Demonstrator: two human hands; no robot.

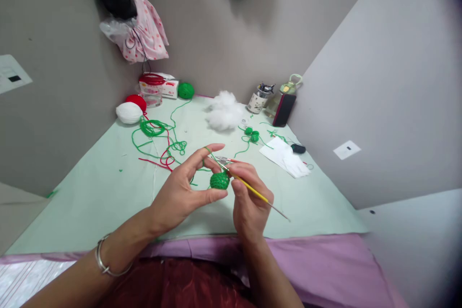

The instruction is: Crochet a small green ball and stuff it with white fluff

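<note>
Between my hands is a small round green crochet piece. My left hand grips it from the left, thumb beneath it, with green yarn running over the raised index finger. In my right hand is a crochet hook with a yellow handle, held like a pen. Its metal tip meets the yarn at the top of the piece. Just beyond my fingers lies a pair of small snips, partly hidden. Loose green yarn and red yarn spread over the table to the left.
White stuffing sits at the back, near a green yarn ball. White yarn is at left. Small green crochet balls, tissue, a phone, a bottle and a pen cup stand or lie right.
</note>
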